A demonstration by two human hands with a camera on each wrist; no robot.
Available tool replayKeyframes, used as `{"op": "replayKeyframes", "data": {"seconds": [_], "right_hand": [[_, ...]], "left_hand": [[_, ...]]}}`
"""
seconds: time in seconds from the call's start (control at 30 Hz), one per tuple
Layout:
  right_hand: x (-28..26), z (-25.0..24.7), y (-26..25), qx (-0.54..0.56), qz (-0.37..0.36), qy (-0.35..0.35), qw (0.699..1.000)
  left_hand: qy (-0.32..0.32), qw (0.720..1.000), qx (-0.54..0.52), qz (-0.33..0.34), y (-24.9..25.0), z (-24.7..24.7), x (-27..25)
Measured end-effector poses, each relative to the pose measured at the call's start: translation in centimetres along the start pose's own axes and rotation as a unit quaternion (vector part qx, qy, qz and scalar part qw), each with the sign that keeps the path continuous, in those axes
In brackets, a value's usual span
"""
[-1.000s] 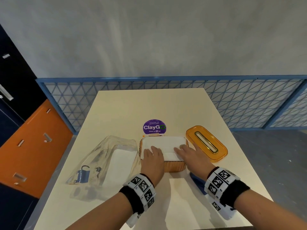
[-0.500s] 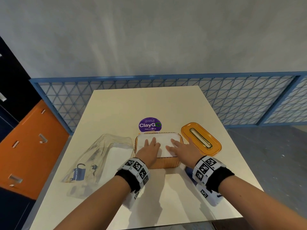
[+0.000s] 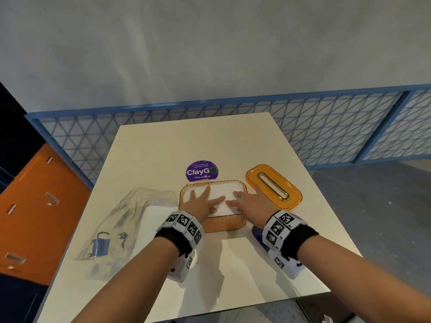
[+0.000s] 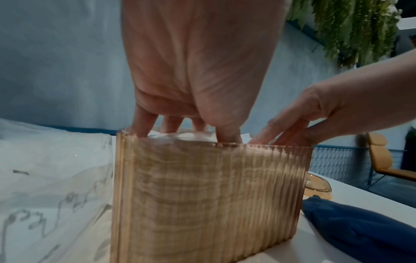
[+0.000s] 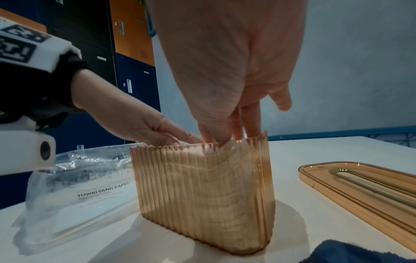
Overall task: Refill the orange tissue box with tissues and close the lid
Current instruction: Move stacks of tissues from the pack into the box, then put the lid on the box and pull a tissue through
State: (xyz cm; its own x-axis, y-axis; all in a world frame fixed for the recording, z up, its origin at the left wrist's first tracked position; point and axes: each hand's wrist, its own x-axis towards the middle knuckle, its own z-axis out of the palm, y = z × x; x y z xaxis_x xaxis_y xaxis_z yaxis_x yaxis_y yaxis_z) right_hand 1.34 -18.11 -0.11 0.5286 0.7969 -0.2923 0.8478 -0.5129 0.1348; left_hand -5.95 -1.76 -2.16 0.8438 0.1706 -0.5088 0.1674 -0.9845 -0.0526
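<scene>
Head view: both hands, left (image 3: 202,204) and right (image 3: 250,201), now lie flat with spread fingers on the tissues (image 3: 221,197) inside the orange box (image 3: 229,223); lid (image 3: 273,186) right of it. Wrist views: the stack (image 5: 213,186) nearly fills the box, so closing is probably next.

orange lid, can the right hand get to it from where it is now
Probably yes. The orange lid lies flat on the table just right of the tissue box, beside the right hand, which presses open on the tissues and holds nothing. Nothing lies between hand and lid.
</scene>
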Motion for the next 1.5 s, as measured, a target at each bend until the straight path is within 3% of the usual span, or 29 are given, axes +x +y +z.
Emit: {"op": "replayKeyframes", "data": {"seconds": [0.1,0.2,0.27,0.33,0.43,0.53,0.8,0.9,1.0,1.1,1.2,1.3,1.5], "right_hand": [[0.0,0.6,1.4,0.12,0.013,0.123,0.985],[-0.2,1.4,4.9,0.209,0.12,0.227,0.944],[-0.1,2.6,7.6,0.235,0.231,0.186,0.926],[0.5,4.2,9.7,0.249,0.313,0.087,0.912],[2.1,6.1,11.6,0.277,0.358,-0.039,0.891],[3.5,7.4,12.3,0.265,0.364,-0.093,0.888],[4.4,8.5,12.3,0.225,0.339,-0.092,0.909],[3.8,7.3,12.4,0.348,0.312,-0.029,0.884],[2.8,4.5,11.9,0.476,0.192,0.055,0.856],[1.6,1.4,9.1,0.467,0.049,0.058,0.881],[1.5,0.5,6.6,0.384,-0.043,0.039,0.922],[1.9,0.2,5.5,0.33,-0.073,0.009,0.941],[3.4,-1.0,4.3,0.285,-0.079,-0.025,0.955]], "left_hand": [[0.0,1.0,0.021,0.004,0.0,0.2,0.2],[0.012,1.0,0.017,-0.004,0.2,0.6,0.0],[0.023,1.0,0.014,-0.005,0.3,0.8,-0.3],[0.042,0.999,0.01,0.0,0.3,1.0,-0.2],[0.056,0.998,-0.025,-0.001,0.3,1.4,-0.1],[0.077,0.996,-0.05,0.006,0.1,1.9,0.2],[0.073,0.994,-0.082,-0.003,0.5,1.8,-0.1],[0.072,0.995,-0.07,-0.008,0.5,1.7,-0.4],[0.063,0.995,-0.082,-0.017,0.4,1.5,-0.6],[0.071,0.995,-0.074,-0.018,0.5,1.3,-0.9],[0.067,0.995,-0.064,-0.031,0.7,1.3,-0.8],[0.106,0.985,-0.116,-0.065,1.0,1.0,-1.2],[0.115,0.99,-0.064,-0.047,0.7,1.3,-2.4]]}}
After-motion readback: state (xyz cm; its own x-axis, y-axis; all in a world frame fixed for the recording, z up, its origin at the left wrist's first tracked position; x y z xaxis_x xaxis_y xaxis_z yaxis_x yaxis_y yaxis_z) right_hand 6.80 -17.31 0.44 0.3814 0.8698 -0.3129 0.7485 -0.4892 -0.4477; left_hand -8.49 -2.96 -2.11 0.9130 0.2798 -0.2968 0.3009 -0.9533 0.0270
